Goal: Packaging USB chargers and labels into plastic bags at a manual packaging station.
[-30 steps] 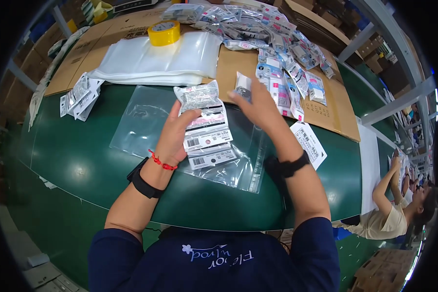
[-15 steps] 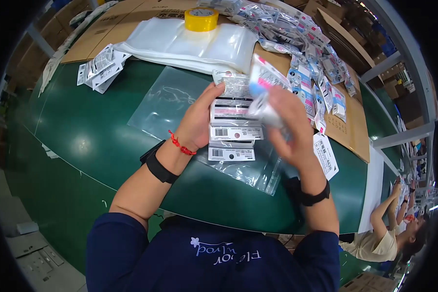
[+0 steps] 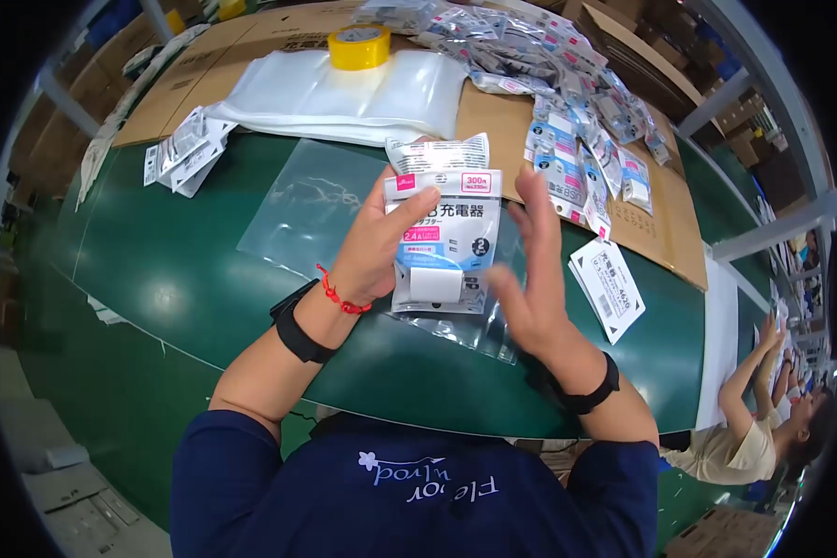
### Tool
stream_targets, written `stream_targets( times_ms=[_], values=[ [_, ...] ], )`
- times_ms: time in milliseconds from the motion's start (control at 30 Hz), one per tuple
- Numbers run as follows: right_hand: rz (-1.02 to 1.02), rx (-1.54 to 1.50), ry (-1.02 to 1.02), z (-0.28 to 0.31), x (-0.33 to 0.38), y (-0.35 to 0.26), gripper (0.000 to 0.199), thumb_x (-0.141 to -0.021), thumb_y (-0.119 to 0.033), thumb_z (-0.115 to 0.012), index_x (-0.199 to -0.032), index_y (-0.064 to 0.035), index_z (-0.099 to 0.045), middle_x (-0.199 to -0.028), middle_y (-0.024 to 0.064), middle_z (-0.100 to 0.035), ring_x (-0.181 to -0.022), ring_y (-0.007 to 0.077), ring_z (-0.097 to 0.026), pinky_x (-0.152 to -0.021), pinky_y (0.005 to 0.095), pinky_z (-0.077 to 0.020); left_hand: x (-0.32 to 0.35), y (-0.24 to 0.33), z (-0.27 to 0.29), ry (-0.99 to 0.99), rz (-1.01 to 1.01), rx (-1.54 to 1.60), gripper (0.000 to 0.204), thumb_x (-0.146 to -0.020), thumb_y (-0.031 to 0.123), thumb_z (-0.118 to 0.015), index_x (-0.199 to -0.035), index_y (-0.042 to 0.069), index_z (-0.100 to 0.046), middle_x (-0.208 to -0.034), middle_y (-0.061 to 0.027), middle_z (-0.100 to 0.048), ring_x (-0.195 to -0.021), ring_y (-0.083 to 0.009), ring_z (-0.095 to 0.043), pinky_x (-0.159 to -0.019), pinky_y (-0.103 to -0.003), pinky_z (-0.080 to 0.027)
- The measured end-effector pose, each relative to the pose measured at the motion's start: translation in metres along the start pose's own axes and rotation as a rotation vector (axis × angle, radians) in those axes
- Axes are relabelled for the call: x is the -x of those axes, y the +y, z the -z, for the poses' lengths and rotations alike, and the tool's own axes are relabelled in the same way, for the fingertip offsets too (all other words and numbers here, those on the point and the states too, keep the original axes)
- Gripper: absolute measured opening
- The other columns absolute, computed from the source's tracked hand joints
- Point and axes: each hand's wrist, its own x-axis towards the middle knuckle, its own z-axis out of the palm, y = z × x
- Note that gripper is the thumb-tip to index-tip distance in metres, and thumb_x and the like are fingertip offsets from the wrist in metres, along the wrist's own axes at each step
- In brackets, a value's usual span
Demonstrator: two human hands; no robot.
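Plainly a glossy blue and white packet, white block inside.

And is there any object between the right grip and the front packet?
Nothing visible stands between them. The right grip is open, just right of the front packet; whether they touch is unclear. The left grip holds the packet's left side.

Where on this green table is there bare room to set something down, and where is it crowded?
Bare green table shows left of the clear bag, below the white cards at left, and in the right corner, below the white cards at right. Crowded: the upper-right cardboard, heaped with packets, and the middle, where the left hand holds a packet stack.
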Motion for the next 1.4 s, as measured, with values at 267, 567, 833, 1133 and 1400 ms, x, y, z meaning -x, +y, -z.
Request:
stream_targets(
  times_ms=[267,567,833,1133,1400],
  values=[
    [-0.603,-0.502,0.348,0.046,0.007,0.009,0.040,-0.094,-0.023,-0.057,-0.125,0.0008,-0.049,-0.113,0.0102,-0.061,-0.101,0.0174,-0.062,-0.088,0.0312,-0.0495,-0.005,-0.022,-0.035,0.018,-0.311,-0.510,0.037,-0.089,0.014,-0.063,-0.122,0.005,-0.049,-0.110,-0.0054,-0.060,-0.104,-0.0165,-0.057,-0.088,-0.035,-0.046],
    [-0.670,-0.295,0.375,0.143,0.025,0.030,0.042,-0.093,-0.026,-0.059,-0.122,0.0027,-0.051,-0.106,0.0096,-0.064,-0.092,0.0135,-0.064,-0.080,0.0268,-0.0515,-0.012,-0.071,-0.008,-0.308,-0.463,-1.589,0.015,-0.084,0.013,-0.065,-0.087,0.002,-0.057,-0.081,-0.0107,-0.057,-0.077,-0.0285,-0.055,-0.069,-0.035,-0.045],
    [-0.844,0.089,-0.332,0.136,0.030,0.024,0.043,-0.091,-0.030,-0.062,-0.121,0.0000,-0.055,-0.104,0.0066,-0.065,-0.090,0.0103,-0.060,-0.079,0.0253,-0.0482,-0.001,-0.064,-0.007,-0.131,-0.505,-1.332,0.009,-0.081,0.008,-0.066,-0.081,0.003,-0.058,-0.077,-0.0091,-0.057,-0.073,-0.0285,-0.055,-0.066,-0.037,-0.045],
    [-0.773,0.023,-0.712,0.082,0.017,0.017,0.043,-0.089,-0.029,-0.064,-0.121,-0.0022,-0.056,-0.108,0.0082,-0.064,-0.095,0.0129,-0.058,-0.083,0.0287,-0.0465,0.023,-0.058,-0.026,-0.343,-0.756,-1.315,0.011,-0.078,0.008,-0.067,-0.086,0.005,-0.060,-0.085,-0.0080,-0.059,-0.076,-0.0267,-0.056,-0.068,-0.037,-0.045],
    [-0.691,-0.417,-0.411,0.047,0.034,0.054,0.043,-0.091,-0.026,-0.061,-0.125,-0.0020,-0.052,-0.112,0.0074,-0.063,-0.099,0.0128,-0.058,-0.086,0.0287,-0.0466,0.050,-0.062,-0.055,-0.475,-0.760,-1.246,0.014,-0.080,0.012,-0.068,-0.093,0.008,-0.064,-0.097,-0.0086,-0.062,-0.090,-0.0253,-0.059,-0.078,-0.036,-0.046]
  ],
)
